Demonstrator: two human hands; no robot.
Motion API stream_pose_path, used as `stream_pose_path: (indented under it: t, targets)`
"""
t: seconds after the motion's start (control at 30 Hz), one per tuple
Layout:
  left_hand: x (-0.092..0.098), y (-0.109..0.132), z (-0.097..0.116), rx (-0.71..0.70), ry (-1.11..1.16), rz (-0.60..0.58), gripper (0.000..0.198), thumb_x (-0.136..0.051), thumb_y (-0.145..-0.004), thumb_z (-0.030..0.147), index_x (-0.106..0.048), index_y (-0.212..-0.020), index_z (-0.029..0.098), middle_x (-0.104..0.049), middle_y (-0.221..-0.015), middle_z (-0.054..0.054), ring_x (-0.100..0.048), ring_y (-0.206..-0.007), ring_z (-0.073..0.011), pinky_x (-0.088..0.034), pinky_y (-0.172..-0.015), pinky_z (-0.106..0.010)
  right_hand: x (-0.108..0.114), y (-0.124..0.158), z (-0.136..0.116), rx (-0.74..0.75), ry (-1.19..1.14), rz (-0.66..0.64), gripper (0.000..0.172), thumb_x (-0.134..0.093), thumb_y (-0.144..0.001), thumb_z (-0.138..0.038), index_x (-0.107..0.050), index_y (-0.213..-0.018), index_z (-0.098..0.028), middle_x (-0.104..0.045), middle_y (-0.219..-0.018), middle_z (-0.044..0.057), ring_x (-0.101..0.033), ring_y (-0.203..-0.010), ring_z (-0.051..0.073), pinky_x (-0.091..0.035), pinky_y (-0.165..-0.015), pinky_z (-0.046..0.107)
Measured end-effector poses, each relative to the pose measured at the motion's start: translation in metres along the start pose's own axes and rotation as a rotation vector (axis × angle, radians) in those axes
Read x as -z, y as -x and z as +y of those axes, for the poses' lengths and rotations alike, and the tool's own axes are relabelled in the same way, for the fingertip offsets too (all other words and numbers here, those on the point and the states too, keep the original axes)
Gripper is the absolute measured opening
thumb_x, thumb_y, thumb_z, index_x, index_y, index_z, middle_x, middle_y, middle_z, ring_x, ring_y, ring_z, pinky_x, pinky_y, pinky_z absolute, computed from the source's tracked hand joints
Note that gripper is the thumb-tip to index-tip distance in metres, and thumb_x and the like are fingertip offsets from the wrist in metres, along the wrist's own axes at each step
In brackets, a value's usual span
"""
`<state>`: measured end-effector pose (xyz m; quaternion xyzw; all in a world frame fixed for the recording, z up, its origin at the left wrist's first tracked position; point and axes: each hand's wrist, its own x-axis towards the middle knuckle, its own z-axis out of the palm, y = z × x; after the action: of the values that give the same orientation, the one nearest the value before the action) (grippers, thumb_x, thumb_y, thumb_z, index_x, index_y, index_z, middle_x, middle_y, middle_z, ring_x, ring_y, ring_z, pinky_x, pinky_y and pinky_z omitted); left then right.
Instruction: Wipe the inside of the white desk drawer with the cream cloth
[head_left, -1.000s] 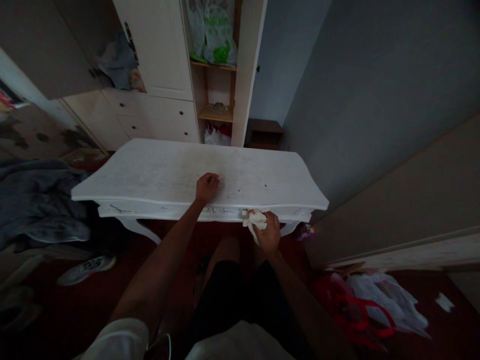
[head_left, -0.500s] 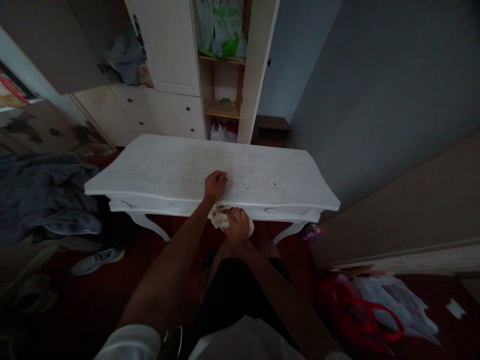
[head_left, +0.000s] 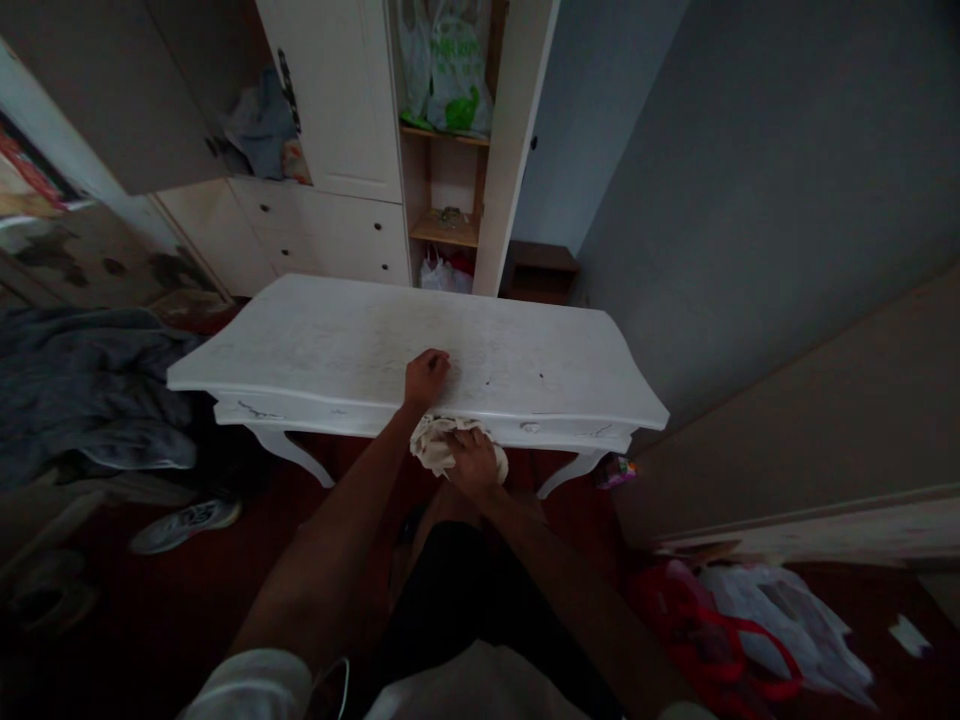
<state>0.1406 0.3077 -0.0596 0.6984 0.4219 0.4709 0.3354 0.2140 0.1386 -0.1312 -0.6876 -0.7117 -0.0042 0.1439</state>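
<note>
A white table (head_left: 330, 340) with a curved front edge stands before me, its top marked with grey-brown smudges. My left hand (head_left: 427, 378) rests on the tabletop near the front edge, fingers curled into a loose fist with nothing visible in them. Just below that edge, my right hand (head_left: 474, 460) grips a crumpled cream cloth (head_left: 433, 446) and presses it against the table's front panel. Part of the cloth is hidden under the fingers. To the right of the cloth, the panel bears a small carved ornament (head_left: 530, 427).
Behind the table is a white wardrobe (head_left: 337, 230) with an open door and plastic bags (head_left: 454, 80) on a shelf. Grey fabric (head_left: 90, 390) lies at left, above a sneaker (head_left: 187, 525). A red bag (head_left: 682, 620) and a white plastic bag (head_left: 787, 620) lie at lower right.
My right hand still grips the cloth, which has bunched up differently; brown stains seen on it before no longer show. My left hand stays on the tabletop. The view has shifted slightly.
</note>
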Motion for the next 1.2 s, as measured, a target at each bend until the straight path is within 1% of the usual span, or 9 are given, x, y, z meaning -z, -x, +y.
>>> stream_pose_path:
  t: [0.2,0.37,0.47,0.77,0.87,0.93,1.07,1.13,1.2]
  targets:
    - [0.001,0.001,-0.001,-0.002,0.037,0.006,0.022,-0.05,-0.079,0.027,-0.067,-0.086,0.016,-0.068,-0.073,-0.003,-0.06,-0.066,-0.0145,-0.044,-0.067,-0.024,-0.008,0.018,0.032,-0.122,-0.027,0.135,0.055,-0.063,-0.082,-0.035,-0.054,-0.133,-0.018,-0.055,-0.131,0.01,-0.043,-0.113,0.031,-0.031,-0.102,0.043]
    - [0.0,0.001,0.001,0.008,0.04,0.01,0.022,-0.049,-0.079,0.026,-0.067,-0.085,0.015,-0.066,-0.071,-0.003,-0.059,-0.065,-0.0142,-0.044,-0.066,-0.024,0.003,0.042,0.07,-0.167,0.0,0.19,0.054,-0.065,-0.079,-0.026,-0.056,-0.131,-0.016,-0.056,-0.131,0.01,-0.045,-0.111,0.03,-0.032,-0.102,0.042]
    - [0.001,0.002,0.002,0.003,0.028,0.016,0.024,-0.048,-0.079,0.026,-0.068,-0.085,0.015,-0.066,-0.071,-0.003,-0.059,-0.065,-0.0141,-0.044,-0.066,-0.024,0.009,0.054,0.091,-0.143,0.014,0.179,0.053,-0.063,-0.077,-0.022,-0.058,-0.13,-0.016,-0.057,-0.13,0.009,-0.046,-0.11,0.03,-0.034,-0.101,0.041]
    - [0.001,0.0,0.0,0.002,0.008,0.036,0.026,-0.048,-0.076,0.03,-0.068,-0.084,0.015,-0.065,-0.07,-0.004,-0.057,-0.063,-0.0145,-0.043,-0.064,-0.025,0.007,0.075,0.115,-0.122,0.019,0.184,0.048,-0.065,-0.078,-0.029,-0.062,-0.123,-0.014,-0.06,-0.128,0.01,-0.049,-0.113,0.03,-0.035,-0.103,0.041]
    - [0.0,-0.001,0.0,0.03,0.018,0.042,0.027,-0.049,-0.075,0.031,-0.068,-0.084,0.015,-0.065,-0.068,-0.004,-0.057,-0.061,-0.0142,-0.043,-0.062,-0.024,0.007,0.09,0.137,-0.222,0.011,0.234,0.045,-0.062,-0.077,-0.025,-0.061,-0.121,-0.016,-0.059,-0.127,0.011,-0.05,-0.114,0.029,-0.037,-0.102,0.042]
    - [-0.001,-0.001,0.001,0.041,0.031,0.049,0.026,-0.049,-0.075,0.03,-0.068,-0.083,0.015,-0.065,-0.067,-0.003,-0.056,-0.06,-0.0141,-0.043,-0.06,-0.024,0.01,0.101,0.159,-0.346,-0.007,0.326,0.047,-0.059,-0.079,-0.027,-0.057,-0.125,-0.016,-0.052,-0.134,0.014,-0.048,-0.119,0.03,-0.038,-0.102,0.044]
    - [-0.001,-0.003,0.004,0.059,0.053,0.053,0.025,-0.05,-0.075,0.029,-0.069,-0.083,0.014,-0.064,-0.064,-0.003,-0.056,-0.057,-0.0134,-0.044,-0.058,-0.024,0.025,0.116,0.205,-0.573,-0.116,0.551,0.07,-0.056,-0.083,-0.044,-0.037,-0.14,-0.009,-0.034,-0.145,0.023,-0.036,-0.133,0.035,-0.037,-0.105,0.046]
    - [-0.001,-0.003,0.005,0.067,0.068,0.057,0.025,-0.05,-0.075,0.028,-0.069,-0.082,0.014,-0.064,-0.063,-0.003,-0.056,-0.056,-0.013,-0.044,-0.057,-0.024,0.033,0.119,0.219,-0.617,-0.15,0.604,0.071,-0.051,-0.086,-0.048,-0.033,-0.142,-0.01,-0.036,-0.143,0.024,-0.035,-0.133,0.035,-0.034,-0.106,0.049]
    - [-0.002,-0.003,0.005,0.076,0.072,0.074,0.024,-0.05,-0.074,0.028,-0.069,-0.082,0.013,-0.064,-0.063,-0.003,-0.056,-0.055,-0.0127,-0.044,-0.056,-0.024,0.037,0.118,0.224,-0.559,-0.189,0.564,0.064,-0.042,-0.09,-0.047,-0.031,-0.143,-0.012,-0.039,-0.14,0.022,-0.036,-0.132,0.034,-0.032,-0.106,0.055]
